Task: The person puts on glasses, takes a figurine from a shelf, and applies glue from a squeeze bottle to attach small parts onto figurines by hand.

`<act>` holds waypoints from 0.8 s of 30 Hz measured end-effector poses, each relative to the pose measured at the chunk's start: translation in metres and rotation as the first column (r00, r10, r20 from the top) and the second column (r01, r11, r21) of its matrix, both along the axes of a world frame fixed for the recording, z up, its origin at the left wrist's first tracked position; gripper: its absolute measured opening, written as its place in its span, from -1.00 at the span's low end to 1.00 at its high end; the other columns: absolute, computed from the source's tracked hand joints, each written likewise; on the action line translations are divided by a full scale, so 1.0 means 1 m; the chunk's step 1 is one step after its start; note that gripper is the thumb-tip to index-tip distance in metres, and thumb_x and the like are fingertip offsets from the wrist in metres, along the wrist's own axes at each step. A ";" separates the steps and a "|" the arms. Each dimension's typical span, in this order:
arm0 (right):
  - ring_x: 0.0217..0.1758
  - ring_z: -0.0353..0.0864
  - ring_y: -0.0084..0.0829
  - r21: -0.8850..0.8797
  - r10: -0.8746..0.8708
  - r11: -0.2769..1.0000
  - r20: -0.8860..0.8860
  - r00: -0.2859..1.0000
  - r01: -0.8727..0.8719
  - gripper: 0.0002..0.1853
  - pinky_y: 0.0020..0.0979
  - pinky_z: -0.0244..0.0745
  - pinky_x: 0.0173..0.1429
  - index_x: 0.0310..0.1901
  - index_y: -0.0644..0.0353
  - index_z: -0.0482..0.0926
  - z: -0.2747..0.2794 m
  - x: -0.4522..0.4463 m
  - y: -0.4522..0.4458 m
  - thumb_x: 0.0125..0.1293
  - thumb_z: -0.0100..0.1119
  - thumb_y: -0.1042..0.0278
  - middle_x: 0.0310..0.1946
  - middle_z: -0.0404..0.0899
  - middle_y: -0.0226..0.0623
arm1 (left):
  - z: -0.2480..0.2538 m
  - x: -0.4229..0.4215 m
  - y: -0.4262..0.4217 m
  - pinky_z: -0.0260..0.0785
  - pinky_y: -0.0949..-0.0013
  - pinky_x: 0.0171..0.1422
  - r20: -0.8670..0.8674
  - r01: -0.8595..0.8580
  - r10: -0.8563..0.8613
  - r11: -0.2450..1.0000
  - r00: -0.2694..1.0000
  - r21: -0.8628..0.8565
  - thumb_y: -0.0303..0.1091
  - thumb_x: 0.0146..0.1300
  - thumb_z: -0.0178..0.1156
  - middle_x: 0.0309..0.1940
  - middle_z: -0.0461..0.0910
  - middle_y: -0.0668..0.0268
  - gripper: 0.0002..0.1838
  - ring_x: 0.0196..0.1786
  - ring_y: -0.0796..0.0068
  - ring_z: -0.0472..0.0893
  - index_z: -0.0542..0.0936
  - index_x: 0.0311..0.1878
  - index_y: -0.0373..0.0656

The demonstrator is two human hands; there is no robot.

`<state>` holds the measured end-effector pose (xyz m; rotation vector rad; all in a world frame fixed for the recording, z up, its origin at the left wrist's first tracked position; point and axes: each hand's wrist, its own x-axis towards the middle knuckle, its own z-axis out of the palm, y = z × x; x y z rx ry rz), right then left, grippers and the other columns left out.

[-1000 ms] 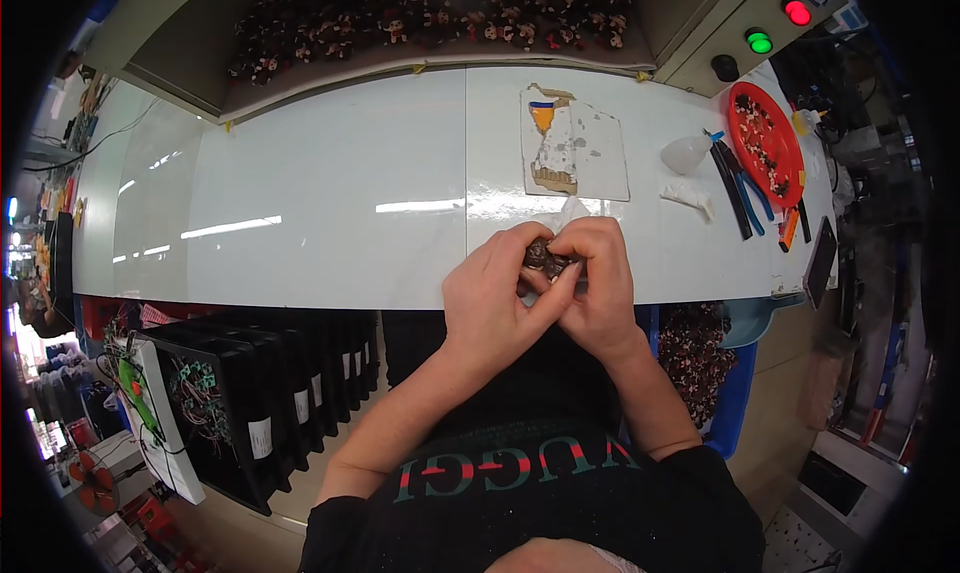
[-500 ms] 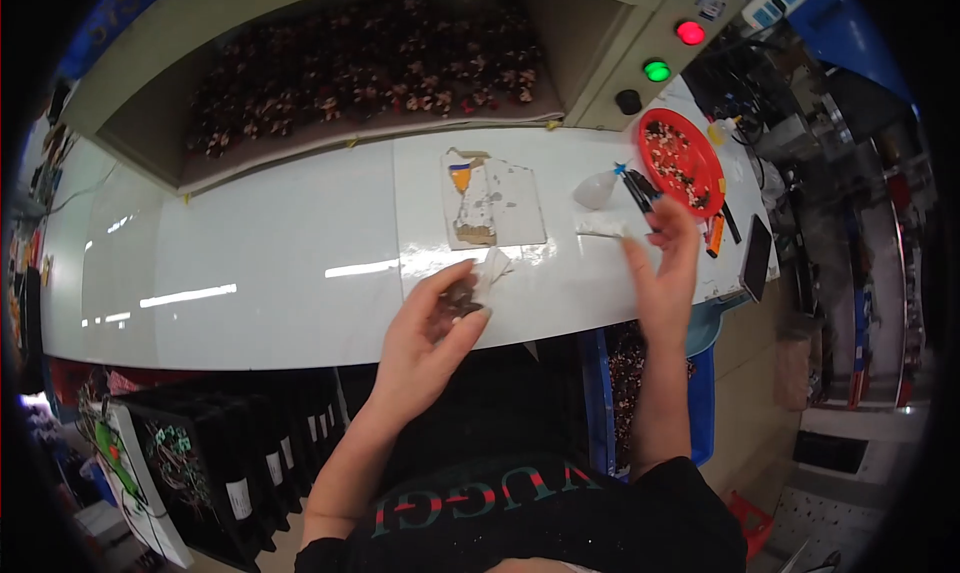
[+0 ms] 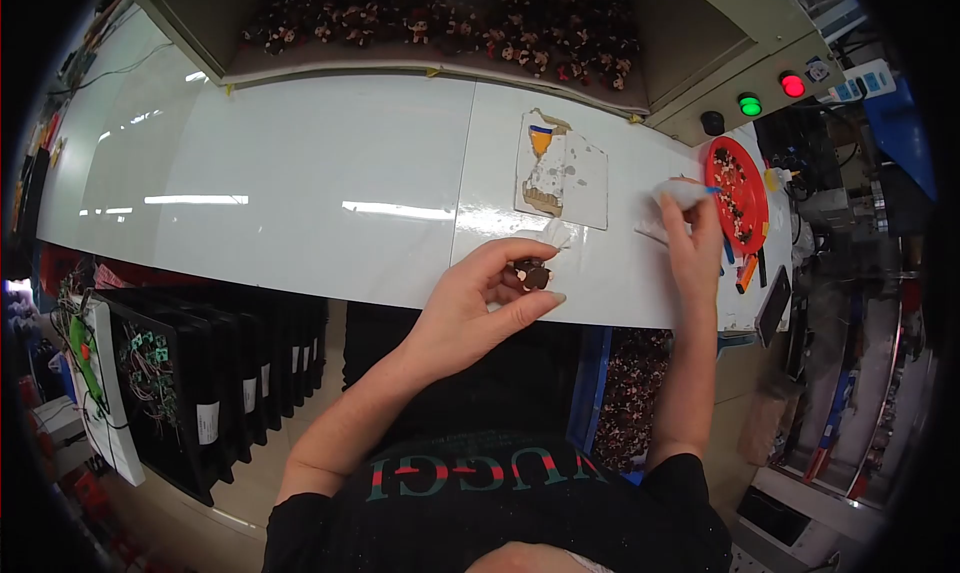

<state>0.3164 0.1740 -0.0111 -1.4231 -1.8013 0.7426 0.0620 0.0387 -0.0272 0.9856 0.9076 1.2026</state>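
Observation:
My left hand [image 3: 470,308] is curled over the front part of the table, thumb and fingers closed around a small dark brown and beige figurine [image 3: 532,275]. A crumpled white scrap [image 3: 557,235] shows just beyond those fingertips. Farther right, my right hand [image 3: 695,253] pinches a small translucent squeeze bottle [image 3: 678,191] with a blue tip pointing right. That bottle is beside the red plate [image 3: 712,163], which holds many tiny dark and pale pieces. Under my right hand, pens and an orange-handled tool [image 3: 747,273] are partly covered.
A worn cardboard-patched board [image 3: 585,183] lies mid-table. Behind it opens a metal cabinet full of small figurines [image 3: 420,23], with red and green lights [image 3: 750,104]. A phone [image 3: 774,308] sits at the right edge. Below are black racks [image 3: 190,373] and a blue bin [image 3: 590,383].
My right hand has closed on the squeeze bottle, which lay on the table before, and lifted it. My left hand has turned, showing more of the figurine. The camera view has shifted.

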 end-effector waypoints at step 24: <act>-0.42 0.43 -0.32 0.105 0.546 0.813 0.203 0.813 -0.572 -0.56 -0.37 0.30 -0.28 -0.38 0.20 0.59 0.049 -0.012 -0.056 -0.08 0.52 0.01 -0.51 0.47 -0.33 | 0.001 0.002 -0.004 0.46 0.56 -0.11 -0.068 -0.027 0.028 0.999 0.997 0.025 -0.38 0.28 0.26 -0.19 0.59 0.32 -0.68 -0.24 0.67 0.59 0.52 0.08 -0.21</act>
